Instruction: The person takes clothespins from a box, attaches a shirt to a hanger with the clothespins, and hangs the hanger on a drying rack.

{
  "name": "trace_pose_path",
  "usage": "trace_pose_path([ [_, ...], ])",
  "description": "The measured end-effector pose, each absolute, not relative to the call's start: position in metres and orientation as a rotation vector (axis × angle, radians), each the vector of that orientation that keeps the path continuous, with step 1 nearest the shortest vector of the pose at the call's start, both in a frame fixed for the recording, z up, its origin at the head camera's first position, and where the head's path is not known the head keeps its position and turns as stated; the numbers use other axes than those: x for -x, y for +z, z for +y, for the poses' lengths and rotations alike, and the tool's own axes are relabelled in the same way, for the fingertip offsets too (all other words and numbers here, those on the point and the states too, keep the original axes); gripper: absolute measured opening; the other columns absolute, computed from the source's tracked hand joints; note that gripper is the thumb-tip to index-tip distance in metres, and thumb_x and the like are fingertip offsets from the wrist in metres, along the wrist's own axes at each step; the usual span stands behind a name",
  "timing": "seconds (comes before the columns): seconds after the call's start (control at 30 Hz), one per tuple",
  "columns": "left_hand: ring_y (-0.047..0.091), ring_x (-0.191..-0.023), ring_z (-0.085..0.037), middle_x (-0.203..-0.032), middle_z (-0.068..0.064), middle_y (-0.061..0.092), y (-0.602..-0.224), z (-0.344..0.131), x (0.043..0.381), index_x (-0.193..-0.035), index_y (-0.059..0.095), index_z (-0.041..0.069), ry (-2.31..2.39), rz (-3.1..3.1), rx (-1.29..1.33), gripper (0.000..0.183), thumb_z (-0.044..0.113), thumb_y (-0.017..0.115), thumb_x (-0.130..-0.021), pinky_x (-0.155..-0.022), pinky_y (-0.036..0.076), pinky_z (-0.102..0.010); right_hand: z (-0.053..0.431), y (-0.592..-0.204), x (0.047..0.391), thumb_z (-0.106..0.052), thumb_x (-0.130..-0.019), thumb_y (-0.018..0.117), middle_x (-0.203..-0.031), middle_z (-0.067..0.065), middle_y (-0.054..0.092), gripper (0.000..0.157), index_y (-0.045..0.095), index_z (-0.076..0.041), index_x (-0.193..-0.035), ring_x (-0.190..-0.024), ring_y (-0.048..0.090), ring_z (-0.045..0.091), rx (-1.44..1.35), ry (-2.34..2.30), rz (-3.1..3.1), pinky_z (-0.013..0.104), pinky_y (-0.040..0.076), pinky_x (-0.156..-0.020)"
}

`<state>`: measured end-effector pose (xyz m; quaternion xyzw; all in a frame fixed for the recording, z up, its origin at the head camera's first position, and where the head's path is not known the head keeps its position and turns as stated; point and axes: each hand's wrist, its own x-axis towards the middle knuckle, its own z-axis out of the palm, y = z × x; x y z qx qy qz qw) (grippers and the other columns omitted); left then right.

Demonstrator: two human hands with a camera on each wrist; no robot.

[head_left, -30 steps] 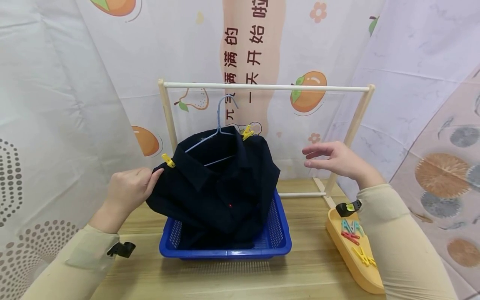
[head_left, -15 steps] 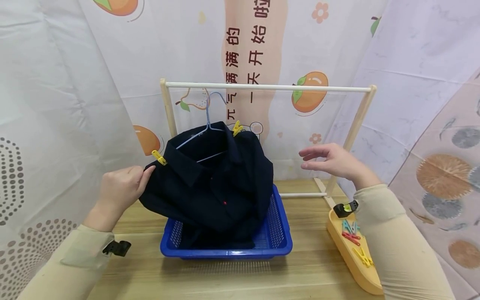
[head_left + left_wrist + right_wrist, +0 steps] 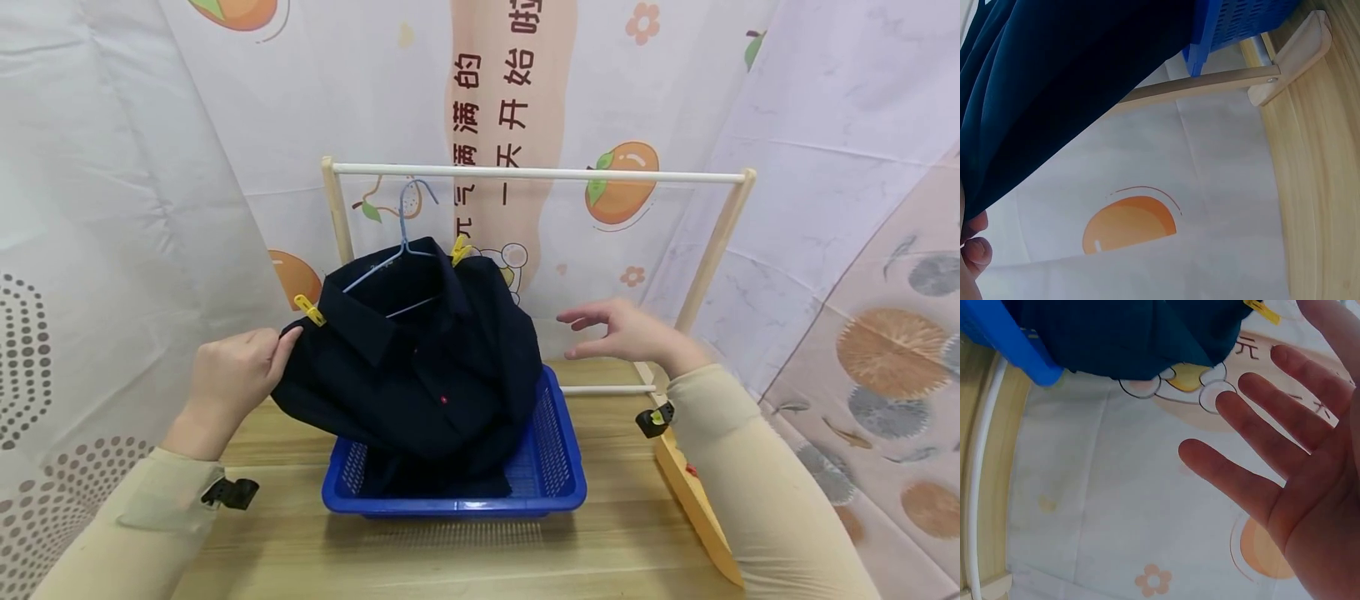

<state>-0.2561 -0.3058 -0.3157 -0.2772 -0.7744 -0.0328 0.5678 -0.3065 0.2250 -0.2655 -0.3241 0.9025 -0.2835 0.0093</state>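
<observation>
A dark navy shirt (image 3: 450,367) hangs on a light blue wire hanger (image 3: 403,221), its lower part lying in a blue plastic basket (image 3: 480,505). Two yellow clothespins sit at its shoulders: a left clothespin (image 3: 309,309) and a right clothespin (image 3: 461,250). My left hand (image 3: 232,379) pinches the shirt at the left shoulder, and cloth drapes from that grip in the left wrist view. To the right of the shirt, my right hand (image 3: 626,333) is in the air with fingers spread and touches nothing. In the right wrist view its fingers (image 3: 1229,475) are apart from the cloth.
Behind the basket stands a drying rack with a white top bar (image 3: 540,173) and wooden posts. A yellow tray (image 3: 693,508) lies at the right, mostly hidden by my right forearm. Printed curtains (image 3: 225,133) surround the wooden table (image 3: 420,562).
My left hand has drawn the shirt and hanger leftward and slightly up. The right hand first stayed nearly still, then moved left toward the shirt, its fingers spreading wider.
</observation>
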Motion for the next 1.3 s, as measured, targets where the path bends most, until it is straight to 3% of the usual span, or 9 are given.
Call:
trace_pose_path([
  [0.23,0.010,-0.040,-0.008,-0.055,0.009,0.014,-0.314,-0.307,0.256,-0.058,0.027,0.014,-0.076,-1.828,0.636,0.058,0.035,0.047,-0.108,-0.039,0.008,-0.026,0.199,-0.276,0.310,-0.039,-0.082,0.087,-0.147,0.006,0.055,0.076,0.055,-0.015,-0.146,-0.132,0.053,0.031,1.085,-0.819,2.742,0.042,0.057,-0.088],
  [0.43,0.010,-0.039,-0.008,-0.053,0.008,0.015,-0.313,-0.307,0.256,-0.058,0.028,0.014,-0.078,-1.835,0.621,0.057,0.034,0.048,-0.108,-0.038,0.009,-0.027,0.179,-0.283,0.311,-0.046,-0.080,0.087,-0.150,0.003,0.051,0.081,0.053,-0.017,-0.148,-0.133,0.050,0.025,1.125,-0.687,2.737,0.041,0.053,-0.092],
  [0.7,0.013,-0.037,-0.011,-0.053,0.007,0.015,-0.312,-0.309,0.258,-0.057,0.028,0.013,-0.077,-1.835,0.600,0.058,0.034,0.047,-0.108,-0.038,0.009,-0.028,0.160,-0.293,0.312,-0.044,-0.080,0.088,-0.154,0.004,0.047,0.084,0.052,-0.014,-0.149,-0.143,0.041,0.024,1.211,-0.593,2.709,0.046,0.035,-0.114],
  [1.3,0.012,-0.038,-0.010,-0.053,0.007,0.015,-0.311,-0.312,0.254,-0.057,0.028,0.013,-0.082,-1.830,0.598,0.058,0.033,0.049,-0.107,-0.037,0.009,-0.028,0.112,-0.312,0.315,-0.048,-0.078,0.088,-0.161,0.006,0.038,0.090,0.046,-0.023,-0.154,-0.149,0.031,0.026,1.178,-0.480,2.589,0.048,0.027,-0.119],
])
